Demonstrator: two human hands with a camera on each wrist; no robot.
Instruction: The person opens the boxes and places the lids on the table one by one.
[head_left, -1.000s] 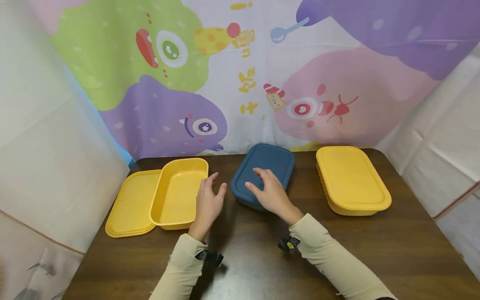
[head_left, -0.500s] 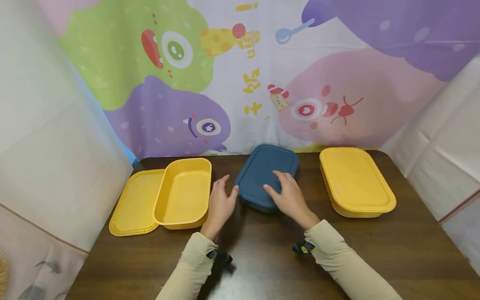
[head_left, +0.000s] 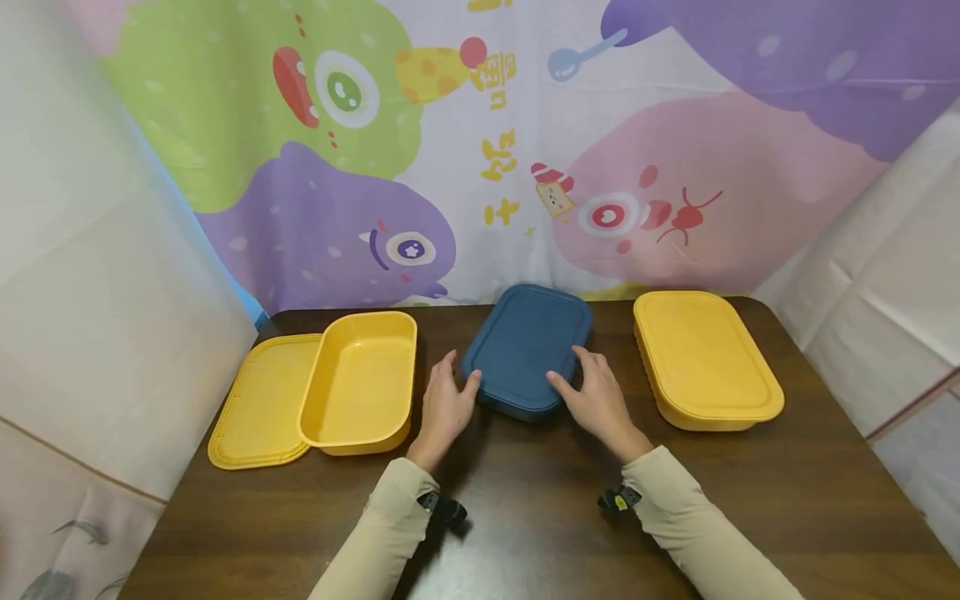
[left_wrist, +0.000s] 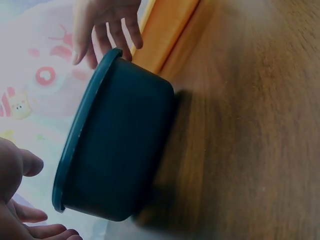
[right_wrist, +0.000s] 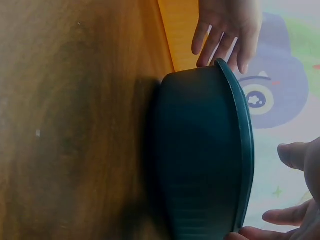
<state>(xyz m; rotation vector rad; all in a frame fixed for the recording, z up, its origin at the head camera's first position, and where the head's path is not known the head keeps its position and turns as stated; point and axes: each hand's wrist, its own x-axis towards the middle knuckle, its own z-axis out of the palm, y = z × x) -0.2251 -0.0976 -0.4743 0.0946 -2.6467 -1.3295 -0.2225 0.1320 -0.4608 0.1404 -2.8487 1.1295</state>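
Observation:
A dark blue lidded food container [head_left: 528, 346] lies at the back middle of the table, its lid on. My left hand [head_left: 446, 408] is at its left side, thumb and fingers spread; the left wrist view shows a gap between that hand [left_wrist: 20, 200] and the lid's rim. At the container's right side is my right hand [head_left: 603, 404], fingers loosely bent. In the right wrist view a fingertip of that hand [right_wrist: 300, 200] is at the lid's rim; whether it touches I cannot tell. Neither hand grips anything.
Left of the blue container stands a lidless yellow container [head_left: 360, 383], overlapping a yellow lid [head_left: 262, 408]. A yellow lidded container [head_left: 708, 358] stands at the right. Behind the wooden table [head_left: 525, 517] hangs a printed cloth [head_left: 495, 150].
My right hand has moved right, from above the blue lid to the container's right side. My left hand has moved slightly right, away from the lidless yellow container towards the blue one.

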